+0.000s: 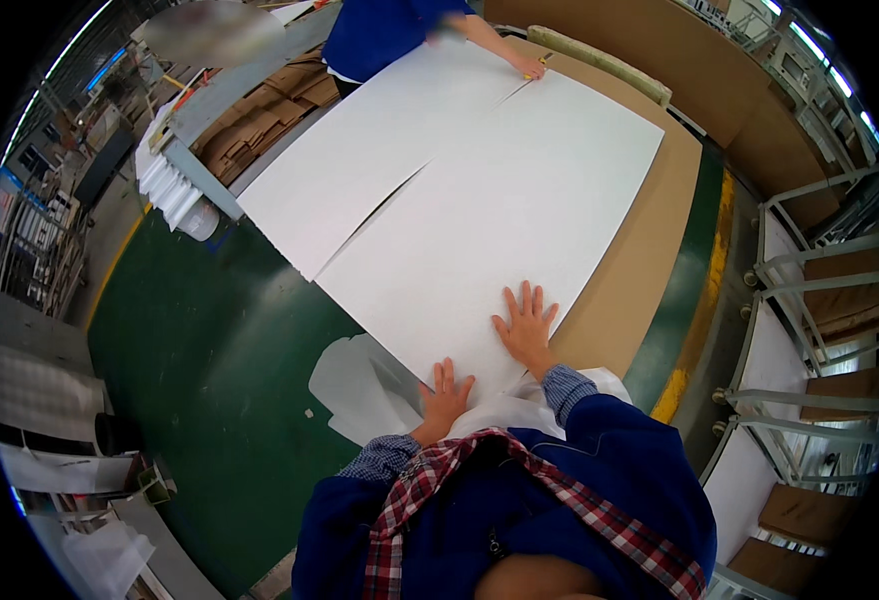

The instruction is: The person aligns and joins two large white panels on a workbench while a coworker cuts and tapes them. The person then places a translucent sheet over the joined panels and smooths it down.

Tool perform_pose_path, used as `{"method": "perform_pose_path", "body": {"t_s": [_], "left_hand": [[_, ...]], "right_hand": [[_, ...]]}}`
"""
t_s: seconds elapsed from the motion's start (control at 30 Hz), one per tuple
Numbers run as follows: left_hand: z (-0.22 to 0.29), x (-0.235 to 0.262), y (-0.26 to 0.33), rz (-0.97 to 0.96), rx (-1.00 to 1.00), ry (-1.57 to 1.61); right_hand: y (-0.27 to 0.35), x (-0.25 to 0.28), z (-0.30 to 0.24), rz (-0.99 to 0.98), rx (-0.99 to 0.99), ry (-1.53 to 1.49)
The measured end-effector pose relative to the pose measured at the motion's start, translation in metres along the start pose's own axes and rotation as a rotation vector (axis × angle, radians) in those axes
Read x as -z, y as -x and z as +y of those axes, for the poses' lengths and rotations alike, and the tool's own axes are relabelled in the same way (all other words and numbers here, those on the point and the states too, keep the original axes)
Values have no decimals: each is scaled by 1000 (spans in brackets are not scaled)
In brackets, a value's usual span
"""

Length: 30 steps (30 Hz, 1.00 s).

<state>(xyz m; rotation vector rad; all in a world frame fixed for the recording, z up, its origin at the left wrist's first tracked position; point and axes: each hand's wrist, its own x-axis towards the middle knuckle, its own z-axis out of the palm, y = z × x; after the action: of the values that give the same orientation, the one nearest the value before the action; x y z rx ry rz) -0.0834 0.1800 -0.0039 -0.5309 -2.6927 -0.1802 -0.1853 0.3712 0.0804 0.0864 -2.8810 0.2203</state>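
- While a co-worker's hand [530, 68] holds what looks like a yellow cutter [528, 77] near the brown board's far edge, both own hands brace; step in hand seems to be steadying for a cut.
- White sheet [499, 230] lies on brown board [639, 240], whose right edge shows bare; long slit [384, 207] runs in from sheet's left side.
- Left hand [444, 400] at sheet's near edge, right hand [526, 328] toward board's right edge; grip: fingers spread, clasping nothing.
- Next move likely calls for firm, flat pressure, clear of the blade line.

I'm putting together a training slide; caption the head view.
Left hand and right hand rest on a slit white sheet, a co-worker's hand near its far edge.
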Motion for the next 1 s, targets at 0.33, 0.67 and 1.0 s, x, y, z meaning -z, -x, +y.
{"method": "perform_pose_path", "body": {"t_s": [0.33, 0.67, 1.0], "left_hand": [[0, 4, 1, -112, -5, 6], [-11, 36, -14, -148, -25, 163], [-185, 26, -159, -102, 255, 85]], "right_hand": [[-1, -6, 3, -74, -13, 15], [-3, -1, 0, -121, -31, 26], [-5, 9, -8, -150, -38, 0]]}}
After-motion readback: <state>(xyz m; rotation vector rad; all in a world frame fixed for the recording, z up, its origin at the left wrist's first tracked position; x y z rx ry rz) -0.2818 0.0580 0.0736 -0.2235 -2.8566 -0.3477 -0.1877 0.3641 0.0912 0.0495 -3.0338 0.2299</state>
